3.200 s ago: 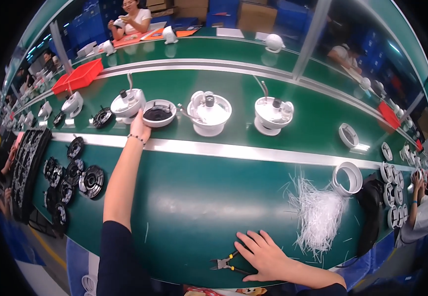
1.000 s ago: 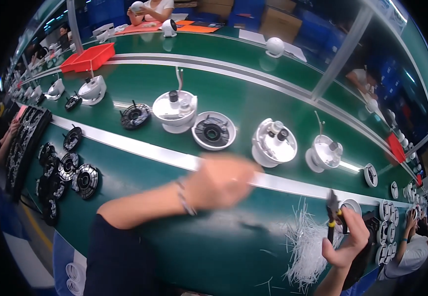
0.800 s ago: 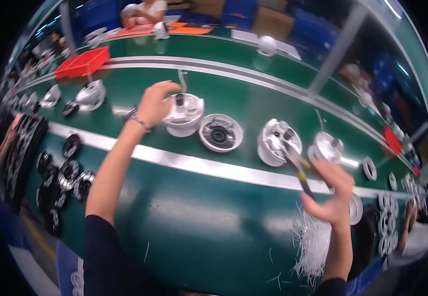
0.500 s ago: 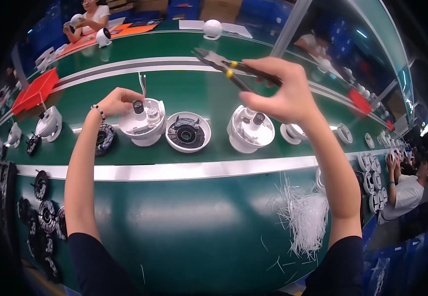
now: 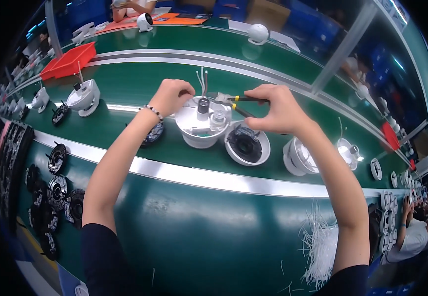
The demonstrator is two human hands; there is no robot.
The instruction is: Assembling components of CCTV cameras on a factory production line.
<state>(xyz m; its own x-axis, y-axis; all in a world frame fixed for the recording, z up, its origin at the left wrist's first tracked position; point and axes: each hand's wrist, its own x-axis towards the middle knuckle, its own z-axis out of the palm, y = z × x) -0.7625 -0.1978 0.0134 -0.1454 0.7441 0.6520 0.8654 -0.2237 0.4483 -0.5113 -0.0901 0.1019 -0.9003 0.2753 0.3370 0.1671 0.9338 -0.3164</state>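
Observation:
At the middle of the bench stands a round white camera housing, its open top showing a black lens barrel and thin wires standing up behind it. My left hand is closed at the housing's back left rim; what its fingertips pinch is hidden. In my right hand are diagonal cutters with black handles and yellow bands. Their jaws lie over the housing's back rim, beside the wires. A white bowl-shaped cover with a black ring part inside sits just right of the housing.
Another white housing stands partly behind my right forearm. Cut white plastic strips are heaped at the near right. Black ring parts lie at the left, with a red tray behind. A metal rail crosses the bench; other people sit around.
The view has swung left, so the bench appears shifted right. My right hand has brought the cutters down and left to the housing's wires. My left hand stays at the same housing.

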